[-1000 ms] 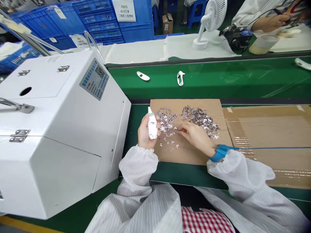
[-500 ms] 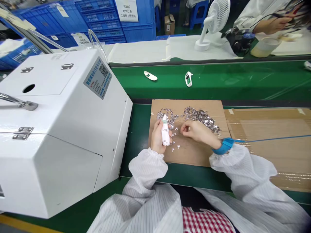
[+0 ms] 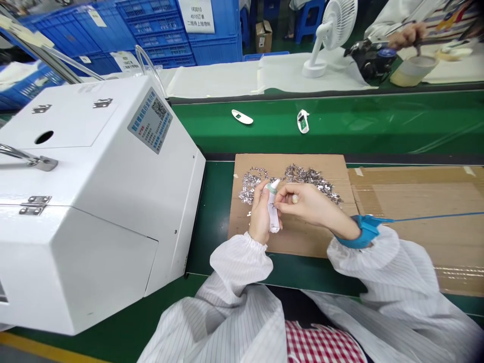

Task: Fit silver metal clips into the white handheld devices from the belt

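My left hand (image 3: 260,214) is wrapped round a white ear thermometer housing (image 3: 273,214), its narrow tip pointing up and to the right. The thumb and forefinger of my right hand (image 3: 302,201) are pinched together against the housing's right side; whatever tiny piece they hold is too small to make out. Behind my hands, small shiny metal contact pieces lie on a cardboard sheet (image 3: 242,242), in a looser heap (image 3: 247,187) at left and a denser heap (image 3: 313,179) at right. A blue wrist strap (image 3: 361,232) with a cord circles my right wrist.
A large white machine (image 3: 113,201) stands at my left. Beyond the cardboard, a green conveyor (image 3: 340,116) carries a white shell half (image 3: 242,117) and another with a green circuit board (image 3: 303,121). A fan (image 3: 315,68) and a co-worker's hand (image 3: 408,35) are across it.
My left hand has moved right with the housing and tilted it. My right hand has come left from the heap to touch it. The shell pieces on the conveyor have shifted right.
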The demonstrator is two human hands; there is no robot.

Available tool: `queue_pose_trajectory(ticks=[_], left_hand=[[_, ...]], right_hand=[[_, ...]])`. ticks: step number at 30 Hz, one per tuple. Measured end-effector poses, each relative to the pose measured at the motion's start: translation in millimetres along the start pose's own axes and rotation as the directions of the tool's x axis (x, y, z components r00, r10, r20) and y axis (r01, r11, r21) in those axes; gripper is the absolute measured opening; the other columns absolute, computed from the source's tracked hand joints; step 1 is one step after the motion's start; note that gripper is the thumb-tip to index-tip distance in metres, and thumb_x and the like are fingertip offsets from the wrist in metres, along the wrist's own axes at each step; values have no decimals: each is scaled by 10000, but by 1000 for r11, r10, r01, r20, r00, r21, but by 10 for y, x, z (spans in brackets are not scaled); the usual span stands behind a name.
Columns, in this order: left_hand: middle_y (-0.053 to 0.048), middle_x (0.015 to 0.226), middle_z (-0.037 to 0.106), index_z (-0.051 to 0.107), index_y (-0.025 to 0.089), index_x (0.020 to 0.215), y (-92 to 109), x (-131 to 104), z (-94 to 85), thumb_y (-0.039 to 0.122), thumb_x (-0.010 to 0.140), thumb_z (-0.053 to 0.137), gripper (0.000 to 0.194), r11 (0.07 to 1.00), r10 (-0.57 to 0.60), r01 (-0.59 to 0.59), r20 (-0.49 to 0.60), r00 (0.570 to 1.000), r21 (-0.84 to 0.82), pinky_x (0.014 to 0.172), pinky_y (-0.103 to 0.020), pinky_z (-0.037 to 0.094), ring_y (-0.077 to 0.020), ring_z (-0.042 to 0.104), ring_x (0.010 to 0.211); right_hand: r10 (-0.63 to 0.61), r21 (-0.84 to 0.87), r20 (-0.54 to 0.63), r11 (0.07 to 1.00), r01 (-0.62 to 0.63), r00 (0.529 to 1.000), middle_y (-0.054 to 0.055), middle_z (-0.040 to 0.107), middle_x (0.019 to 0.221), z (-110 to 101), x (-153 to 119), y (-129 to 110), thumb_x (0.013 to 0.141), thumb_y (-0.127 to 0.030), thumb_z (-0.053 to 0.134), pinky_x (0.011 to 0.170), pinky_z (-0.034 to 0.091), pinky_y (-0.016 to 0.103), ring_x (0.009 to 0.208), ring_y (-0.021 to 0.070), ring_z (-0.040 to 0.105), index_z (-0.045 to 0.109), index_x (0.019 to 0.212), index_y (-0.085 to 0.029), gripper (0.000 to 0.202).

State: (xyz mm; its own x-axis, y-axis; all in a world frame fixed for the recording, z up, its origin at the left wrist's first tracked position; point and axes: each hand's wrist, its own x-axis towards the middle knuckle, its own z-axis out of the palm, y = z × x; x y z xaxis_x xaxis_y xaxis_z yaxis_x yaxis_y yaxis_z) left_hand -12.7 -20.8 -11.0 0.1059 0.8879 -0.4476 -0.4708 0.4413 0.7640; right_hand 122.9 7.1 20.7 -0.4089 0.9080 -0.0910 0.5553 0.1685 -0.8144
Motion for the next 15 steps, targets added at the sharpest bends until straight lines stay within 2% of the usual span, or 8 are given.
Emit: queue_pose_trajectory(ticks=[9,13,15], left_hand=[[20,667,544,523,297,1314,1,-43,37,459,925,577,425,999,0,0,-6,1000,-39,338,-193,348,-93,457,387],[25,661,540,514,292,1315,-12,-52,56,431,947,544,394,1000,6,-6,1,1000,-19,327,-190,324,-79,426,358],[33,637,524,502,284,1311,-16,-31,72,390,977,484,351,998,-27,27,1,1000,-60,325,-190,318,-80,420,351]], right_hand=[[4,-73,30,997,-1,1000,-17,682,730,-40,-20,-37,772,-184,604,644,409,263,635,122,561,640,723,-197,62],[-15,-189,25,982,19,1000,-19,678,745,-17,-11,-90,795,-159,620,634,393,261,661,127,571,632,702,-198,101],[-51,-284,11,958,52,999,-4,696,795,4,-33,-107,819,-151,621,638,394,270,702,141,594,653,708,-200,126]])
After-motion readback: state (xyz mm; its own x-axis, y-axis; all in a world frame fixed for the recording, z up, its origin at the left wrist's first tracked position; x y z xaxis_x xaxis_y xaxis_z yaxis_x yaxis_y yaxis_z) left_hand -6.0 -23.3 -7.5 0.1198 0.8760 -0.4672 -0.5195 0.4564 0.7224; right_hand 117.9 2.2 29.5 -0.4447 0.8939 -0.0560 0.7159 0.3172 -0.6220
